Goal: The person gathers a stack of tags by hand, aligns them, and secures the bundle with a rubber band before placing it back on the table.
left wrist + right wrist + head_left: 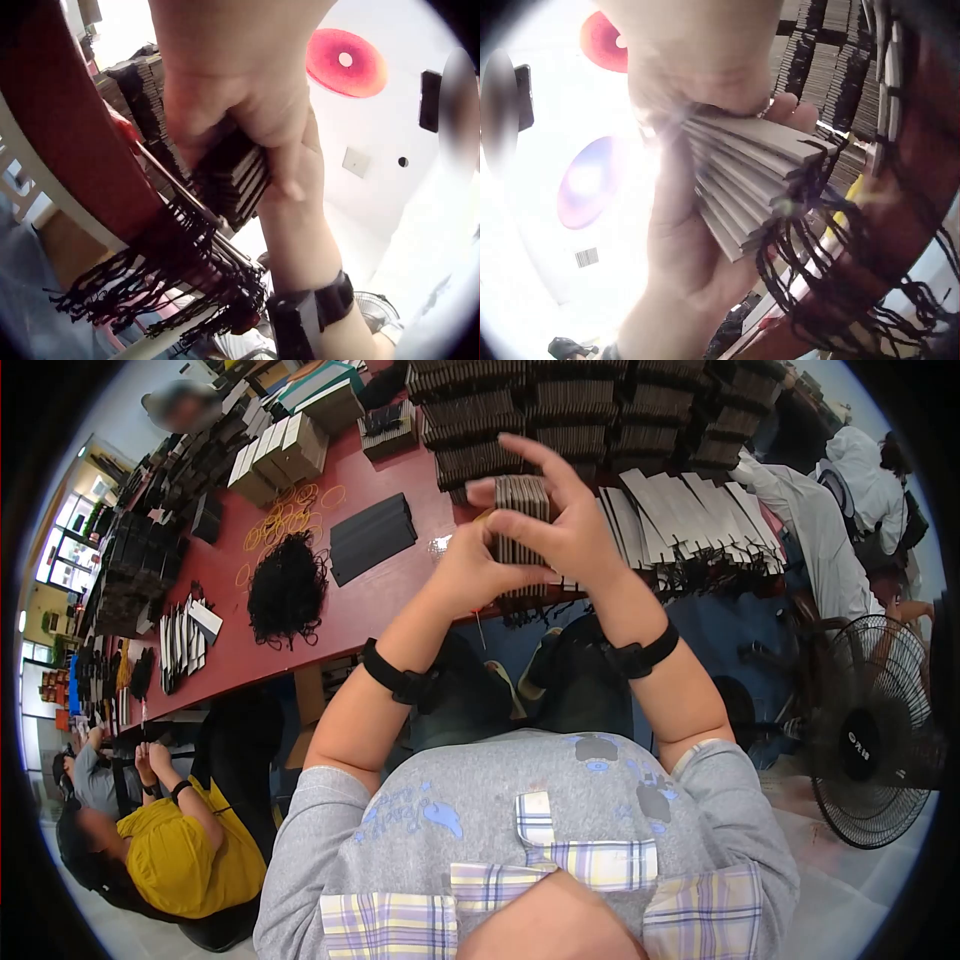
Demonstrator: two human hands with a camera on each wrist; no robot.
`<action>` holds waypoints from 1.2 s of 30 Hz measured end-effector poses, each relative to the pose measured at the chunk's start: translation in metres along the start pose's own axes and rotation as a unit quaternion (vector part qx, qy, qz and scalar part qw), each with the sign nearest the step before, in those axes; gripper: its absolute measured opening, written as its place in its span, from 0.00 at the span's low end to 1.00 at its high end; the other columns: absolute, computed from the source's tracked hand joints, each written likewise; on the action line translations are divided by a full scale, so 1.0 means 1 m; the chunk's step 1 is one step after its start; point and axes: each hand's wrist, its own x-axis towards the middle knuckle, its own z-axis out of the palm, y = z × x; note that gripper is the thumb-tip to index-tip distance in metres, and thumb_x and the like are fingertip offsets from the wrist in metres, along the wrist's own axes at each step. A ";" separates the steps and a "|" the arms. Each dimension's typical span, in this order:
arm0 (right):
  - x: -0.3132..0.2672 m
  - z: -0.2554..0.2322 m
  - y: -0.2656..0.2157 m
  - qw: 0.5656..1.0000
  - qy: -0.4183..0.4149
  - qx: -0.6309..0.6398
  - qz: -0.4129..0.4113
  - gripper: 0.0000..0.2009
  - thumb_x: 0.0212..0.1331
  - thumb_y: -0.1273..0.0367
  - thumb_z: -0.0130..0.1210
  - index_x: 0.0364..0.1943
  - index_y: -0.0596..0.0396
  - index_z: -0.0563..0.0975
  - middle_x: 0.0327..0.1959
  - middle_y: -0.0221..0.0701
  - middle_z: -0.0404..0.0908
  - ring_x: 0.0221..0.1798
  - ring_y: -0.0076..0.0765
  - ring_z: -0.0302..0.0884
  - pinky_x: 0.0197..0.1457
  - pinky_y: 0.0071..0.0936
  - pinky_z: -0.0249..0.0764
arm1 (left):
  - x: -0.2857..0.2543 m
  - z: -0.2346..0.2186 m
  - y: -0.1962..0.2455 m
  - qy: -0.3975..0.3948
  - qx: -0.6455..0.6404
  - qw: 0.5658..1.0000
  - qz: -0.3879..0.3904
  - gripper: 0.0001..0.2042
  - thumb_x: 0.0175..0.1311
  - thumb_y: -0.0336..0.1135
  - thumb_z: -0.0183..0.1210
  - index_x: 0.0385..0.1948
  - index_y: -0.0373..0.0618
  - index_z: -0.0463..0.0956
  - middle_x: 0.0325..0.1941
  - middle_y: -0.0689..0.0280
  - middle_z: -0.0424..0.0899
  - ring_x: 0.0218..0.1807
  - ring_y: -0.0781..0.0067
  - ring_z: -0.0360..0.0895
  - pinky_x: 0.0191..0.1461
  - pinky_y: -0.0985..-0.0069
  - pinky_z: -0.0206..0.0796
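Both hands hold a thick stack of flat tags in front of the body. The left hand grips its lower left part. Across it lies the thumb of the right hand, whose index finger stretches up and away. In the left wrist view the dark tag edges show below the left hand. In the right wrist view the pale tags fan slightly between the right hand and the left hand, with black cords hanging from their ends. Some fingertips are hidden behind the stack.
Tall rows of stacked tags stand behind the hands on the red table. Loose white tags lie right; a black cord pile, black sheets and yellow bands left. A fan stands right; another person sits left.
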 end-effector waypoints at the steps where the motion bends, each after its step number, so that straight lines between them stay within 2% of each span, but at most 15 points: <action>1: 0.001 -0.004 -0.002 0.999 -0.017 0.050 0.013 0.45 0.50 0.64 0.69 0.69 0.59 0.53 0.58 0.46 0.74 0.60 0.39 0.73 0.62 0.35 0.70 | -0.002 -0.003 0.006 0.007 -0.051 0.999 -0.002 0.20 0.45 0.28 0.73 0.42 0.35 0.78 0.39 0.65 0.84 0.42 0.76 0.80 0.49 0.76 0.72; 3: -0.002 -0.013 0.003 0.986 -0.061 0.151 0.033 0.54 0.43 0.57 0.73 0.71 0.58 0.48 0.65 0.46 0.65 0.67 0.39 0.65 0.67 0.38 0.64 | -0.001 -0.011 0.015 0.024 -0.153 0.988 -0.004 0.20 0.46 0.26 0.72 0.43 0.35 0.78 0.40 0.62 0.84 0.42 0.74 0.81 0.48 0.75 0.73; 6: -0.019 -0.001 0.012 0.966 -0.150 0.188 0.094 0.50 0.43 0.65 0.72 0.69 0.64 0.50 0.66 0.46 0.61 0.67 0.36 0.62 0.66 0.33 0.65 | -0.002 -0.020 0.041 0.053 -0.276 0.960 -0.009 0.20 0.56 0.29 0.63 0.49 0.31 0.71 0.45 0.50 0.81 0.49 0.58 0.81 0.51 0.65 0.76; 7: -0.025 0.012 0.004 0.971 -0.167 0.149 0.081 0.40 0.46 0.66 0.70 0.64 0.65 0.60 0.59 0.43 0.70 0.64 0.36 0.68 0.63 0.32 0.68 | -0.002 -0.023 0.050 0.068 -0.277 0.959 -0.005 0.20 0.57 0.29 0.63 0.49 0.31 0.71 0.45 0.50 0.81 0.50 0.56 0.80 0.52 0.64 0.76; 9: -0.028 0.031 -0.003 0.958 -0.142 0.142 0.206 0.23 0.58 0.66 0.61 0.54 0.65 0.70 0.34 0.32 0.80 0.41 0.30 0.80 0.48 0.27 0.76 | -0.003 -0.024 0.065 0.093 -0.248 0.964 -0.015 0.18 0.57 0.30 0.63 0.48 0.32 0.71 0.44 0.50 0.81 0.50 0.56 0.80 0.51 0.63 0.76; 12: -0.026 0.028 -0.003 0.936 -0.154 0.176 0.263 0.12 0.67 0.66 0.49 0.43 0.63 0.74 0.14 0.21 0.69 0.17 0.22 0.69 0.31 0.24 0.74 | -0.006 -0.038 0.074 0.140 -0.240 0.961 -0.015 0.16 0.58 0.30 0.64 0.45 0.33 0.73 0.42 0.52 0.82 0.49 0.56 0.80 0.50 0.62 0.77; 15: -0.029 0.024 -0.034 0.936 -0.199 0.081 0.280 0.13 0.71 0.65 0.42 0.35 0.60 0.74 0.10 0.19 0.61 0.10 0.18 0.55 0.22 0.23 0.68 | -0.008 -0.059 0.081 0.165 -0.243 0.956 0.003 0.14 0.59 0.31 0.63 0.42 0.33 0.74 0.40 0.55 0.83 0.45 0.59 0.82 0.49 0.63 0.78; 19: -0.038 0.029 -0.043 0.939 -0.218 0.102 0.245 0.14 0.71 0.64 0.43 0.29 0.57 0.72 0.10 0.20 0.63 0.11 0.18 0.61 0.26 0.23 0.71 | -0.007 -0.073 0.102 0.171 -0.225 0.957 0.059 0.14 0.58 0.30 0.64 0.43 0.34 0.76 0.39 0.55 0.84 0.43 0.60 0.83 0.47 0.67 0.79; 20: -0.038 0.026 -0.042 0.933 -0.237 0.124 0.239 0.13 0.71 0.65 0.43 0.29 0.56 0.71 0.13 0.22 0.66 0.16 0.20 0.69 0.33 0.25 0.74 | -0.008 -0.071 0.105 0.175 -0.208 0.960 0.065 0.14 0.58 0.30 0.65 0.42 0.34 0.76 0.38 0.55 0.84 0.43 0.60 0.83 0.47 0.67 0.79; 23: -0.044 0.028 -0.032 0.952 -0.233 0.035 0.195 0.14 0.70 0.63 0.45 0.32 0.60 0.73 0.22 0.29 0.74 0.28 0.25 0.76 0.39 0.28 0.75 | -0.012 -0.064 0.112 0.188 -0.166 0.966 0.066 0.14 0.57 0.29 0.65 0.42 0.33 0.76 0.37 0.56 0.84 0.43 0.61 0.83 0.46 0.68 0.79; 26: -0.034 0.031 -0.030 0.938 -0.234 -0.223 0.126 0.15 0.64 0.66 0.55 0.48 0.62 0.70 0.39 0.38 0.77 0.45 0.32 0.76 0.47 0.31 0.75 | -0.013 -0.054 0.111 0.176 -0.152 0.970 0.065 0.14 0.55 0.29 0.66 0.41 0.33 0.76 0.36 0.57 0.83 0.41 0.62 0.83 0.44 0.69 0.79; 29: -0.022 0.056 -0.017 0.998 -0.033 0.027 0.051 0.35 0.52 0.71 0.66 0.62 0.61 0.57 0.54 0.44 0.70 0.57 0.38 0.71 0.56 0.34 0.74 | -0.015 -0.040 0.111 0.195 -0.137 0.969 0.060 0.13 0.54 0.27 0.67 0.39 0.34 0.75 0.35 0.57 0.83 0.37 0.65 0.83 0.41 0.70 0.78; 32: -0.006 0.077 -0.024 0.989 0.002 0.147 -0.024 0.47 0.44 0.75 0.71 0.65 0.61 0.49 0.62 0.46 0.63 0.63 0.41 0.66 0.62 0.35 0.71 | -0.019 -0.030 0.113 0.220 -0.131 0.964 0.068 0.12 0.54 0.26 0.67 0.38 0.34 0.75 0.33 0.57 0.83 0.34 0.67 0.83 0.39 0.72 0.77; 35: -0.002 0.084 -0.018 0.997 0.033 0.059 0.030 0.45 0.48 0.72 0.70 0.67 0.61 0.50 0.57 0.42 0.68 0.58 0.36 0.70 0.55 0.29 0.74 | -0.021 -0.037 0.108 0.246 -0.151 0.955 0.063 0.11 0.55 0.26 0.66 0.37 0.34 0.75 0.32 0.59 0.83 0.34 0.69 0.83 0.37 0.74 0.78; 36: 0.000 0.084 -0.010 0.998 0.056 -0.017 -0.011 0.40 0.47 0.69 0.70 0.62 0.63 0.57 0.51 0.42 0.75 0.52 0.35 0.76 0.50 0.29 0.76 | -0.019 -0.046 0.095 0.243 -0.167 0.954 0.058 0.09 0.57 0.27 0.65 0.36 0.36 0.76 0.32 0.61 0.83 0.32 0.70 0.82 0.34 0.73 0.78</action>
